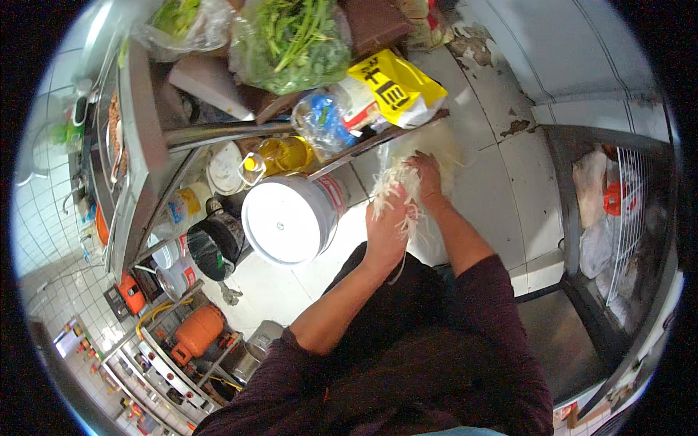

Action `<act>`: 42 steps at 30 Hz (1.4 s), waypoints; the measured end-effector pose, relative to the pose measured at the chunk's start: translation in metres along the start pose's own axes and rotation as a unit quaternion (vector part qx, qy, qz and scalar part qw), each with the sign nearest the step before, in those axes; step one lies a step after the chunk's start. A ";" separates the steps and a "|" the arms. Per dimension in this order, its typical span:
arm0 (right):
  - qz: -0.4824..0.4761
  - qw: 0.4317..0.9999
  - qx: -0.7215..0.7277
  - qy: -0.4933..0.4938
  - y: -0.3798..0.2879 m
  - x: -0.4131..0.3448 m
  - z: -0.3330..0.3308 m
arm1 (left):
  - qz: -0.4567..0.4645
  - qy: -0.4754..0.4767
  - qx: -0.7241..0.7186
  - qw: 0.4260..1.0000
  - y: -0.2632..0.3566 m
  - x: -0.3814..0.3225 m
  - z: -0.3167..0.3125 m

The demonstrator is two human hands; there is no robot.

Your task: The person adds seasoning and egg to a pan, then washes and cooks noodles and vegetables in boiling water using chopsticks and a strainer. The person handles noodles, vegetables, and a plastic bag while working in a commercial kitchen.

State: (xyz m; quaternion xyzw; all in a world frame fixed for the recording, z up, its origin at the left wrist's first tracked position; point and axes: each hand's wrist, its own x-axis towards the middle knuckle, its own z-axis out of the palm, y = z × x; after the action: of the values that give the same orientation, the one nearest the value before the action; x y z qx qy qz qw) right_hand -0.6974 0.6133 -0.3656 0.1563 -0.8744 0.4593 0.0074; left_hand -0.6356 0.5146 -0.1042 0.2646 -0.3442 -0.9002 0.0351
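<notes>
Pale, thin shreds, perhaps noodles or a shredded vegetable (393, 183), hang in strands between and over my two hands. My left hand (386, 224) is closed around a bunch, with loose ends dangling on both sides. Just above and to the right, my right hand (426, 173) touches the same strands at the mouth of a clear plastic bag (450, 143); its grip is partly hidden by the strands. The bag spreads over the tiled floor below both hands. A large white bucket with a lid (281, 220) stands left of my left hand.
A metal shelf (229, 131) holds bagged leafy greens (300, 46) and a yellow-and-white package (398, 90). Near it stand an oil jug (286, 154) and a black bin (215, 248). An orange gas cylinder (199, 333) is at lower left, an open refrigerated cabinet (570, 201) at right.
</notes>
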 end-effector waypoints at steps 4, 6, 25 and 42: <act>0.026 0.988 0.010 -0.153 0.052 0.003 0.018 | 0.045 0.014 0.381 0.923 0.004 -0.009 -0.008; 0.144 0.973 0.016 -0.181 0.068 -0.007 0.042 | 0.053 0.043 0.346 0.936 -0.002 -0.018 -0.026; -0.174 0.950 -0.130 -0.224 0.107 -0.061 0.075 | -0.186 0.128 -0.051 0.973 0.035 -0.161 -0.119; -0.065 0.944 -0.018 -0.324 -0.047 -0.148 0.051 | -0.157 0.176 -0.005 0.972 -0.063 -0.055 -0.108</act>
State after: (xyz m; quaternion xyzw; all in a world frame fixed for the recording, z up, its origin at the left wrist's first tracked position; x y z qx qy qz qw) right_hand -0.5371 0.5870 -0.3802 0.3531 -0.8255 0.3666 -0.2436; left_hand -0.5265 0.5108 -0.1868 0.4696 -0.2825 -0.8352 -0.0456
